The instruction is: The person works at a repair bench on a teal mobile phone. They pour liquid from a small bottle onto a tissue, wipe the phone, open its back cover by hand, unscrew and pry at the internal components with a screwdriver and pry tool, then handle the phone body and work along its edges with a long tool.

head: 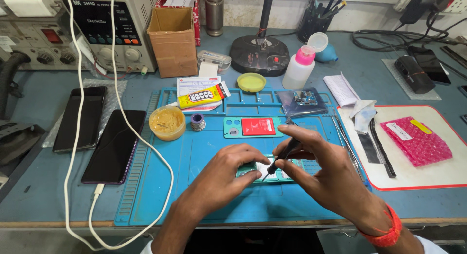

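Phone body (278, 171), opened and teal, lies on the blue mat (160, 195) near the surface's front edge; left hand (228, 174) fingers press it down, right hand (323, 169) fingers pinch what seems a black screwdriver (282, 159), tip on the phone

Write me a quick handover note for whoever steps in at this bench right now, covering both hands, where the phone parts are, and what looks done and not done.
Left hand: fingertips pressing down on the opened phone to steady it on the blue work mat.
Right hand: pinching a thin dark tool, tip down on the phone's exposed board.
Parts: teal back cover with red panel lies above on the mat; glue tube and small tub of yellowish paste to the upper left; two dark phones off the mat, left.
Done: the back is off.
Left: board work under way; cover not refitted.
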{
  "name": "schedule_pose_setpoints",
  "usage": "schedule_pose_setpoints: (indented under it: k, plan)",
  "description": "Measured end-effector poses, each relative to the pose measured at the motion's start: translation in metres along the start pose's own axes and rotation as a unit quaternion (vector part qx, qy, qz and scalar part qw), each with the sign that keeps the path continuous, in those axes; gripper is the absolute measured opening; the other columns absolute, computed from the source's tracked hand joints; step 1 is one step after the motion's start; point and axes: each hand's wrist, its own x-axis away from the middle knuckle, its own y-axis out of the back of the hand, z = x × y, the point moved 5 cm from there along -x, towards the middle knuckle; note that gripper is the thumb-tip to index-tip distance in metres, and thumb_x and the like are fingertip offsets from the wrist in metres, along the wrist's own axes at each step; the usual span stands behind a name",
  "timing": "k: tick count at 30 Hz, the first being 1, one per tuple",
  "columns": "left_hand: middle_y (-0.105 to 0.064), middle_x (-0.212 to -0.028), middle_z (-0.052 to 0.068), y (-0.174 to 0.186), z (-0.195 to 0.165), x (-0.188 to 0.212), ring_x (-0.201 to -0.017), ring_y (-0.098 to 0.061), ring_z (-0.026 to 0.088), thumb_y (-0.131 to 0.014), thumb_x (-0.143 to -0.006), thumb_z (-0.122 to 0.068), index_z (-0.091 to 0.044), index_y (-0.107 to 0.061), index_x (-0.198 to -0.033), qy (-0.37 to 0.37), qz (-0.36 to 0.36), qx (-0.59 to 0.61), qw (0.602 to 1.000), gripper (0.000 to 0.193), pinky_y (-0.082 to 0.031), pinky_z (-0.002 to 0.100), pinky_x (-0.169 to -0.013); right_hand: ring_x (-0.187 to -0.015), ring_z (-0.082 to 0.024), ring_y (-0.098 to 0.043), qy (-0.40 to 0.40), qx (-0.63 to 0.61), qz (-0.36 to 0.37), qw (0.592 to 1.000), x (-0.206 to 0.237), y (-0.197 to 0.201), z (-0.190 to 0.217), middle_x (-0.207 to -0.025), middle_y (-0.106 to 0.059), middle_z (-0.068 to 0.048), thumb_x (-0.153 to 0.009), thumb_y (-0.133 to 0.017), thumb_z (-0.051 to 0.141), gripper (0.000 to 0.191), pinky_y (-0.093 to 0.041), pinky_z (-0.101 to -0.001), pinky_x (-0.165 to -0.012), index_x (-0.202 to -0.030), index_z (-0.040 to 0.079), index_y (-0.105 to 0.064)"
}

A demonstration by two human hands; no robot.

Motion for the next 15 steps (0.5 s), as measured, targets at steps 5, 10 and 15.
schedule_pose_setpoints:
  k: [5,10,15]
  plan:
    - [-0.077,-0.112,0.009,-0.005,0.004,0.003,-0.105,-0.075,0.021,-0.070,-0.088,-0.011,-0.006,-0.070,-0.122,0.070,0.005,0.108,0.992,0.035,-0.058,0.035,-0.091,-0.091,-0.015,-0.079,-0.001,0.016,-0.004,1.000,-0.003,-0.001,0.002,-0.100,-0.075,-0.007,-0.087,-0.078,0.007,0.063,-0.064,-0.0328,-0.085,-0.142,0.010,-0.049]
    - [-0.076,-0.118,0.010,-0.015,0.008,-0.003,-0.112,-0.073,0.018,-0.069,-0.090,-0.004,-0.005,-0.062,-0.134,0.060,0.010,0.257,0.965,0.045,-0.059,0.035,-0.096,-0.086,-0.016,-0.078,0.006,0.057,-0.021,0.998,-0.008,-0.002,0.011,-0.098,-0.076,-0.008,-0.082,-0.083,0.009,0.059,-0.064,-0.0317,-0.072,-0.135,0.009,-0.057]
    - [-0.075,-0.116,0.014,-0.026,0.021,-0.003,-0.111,-0.074,0.021,-0.069,-0.092,0.001,-0.004,-0.056,-0.132,0.092,0.027,0.378,0.921,0.042,-0.061,0.035,-0.098,-0.091,-0.021,-0.077,0.057,0.096,0.027,0.993,-0.012,-0.004,0.030,-0.106,-0.077,-0.009,-0.086,-0.077,0.004,0.057,-0.061,-0.0344,-0.075,-0.139,0.012,-0.059]
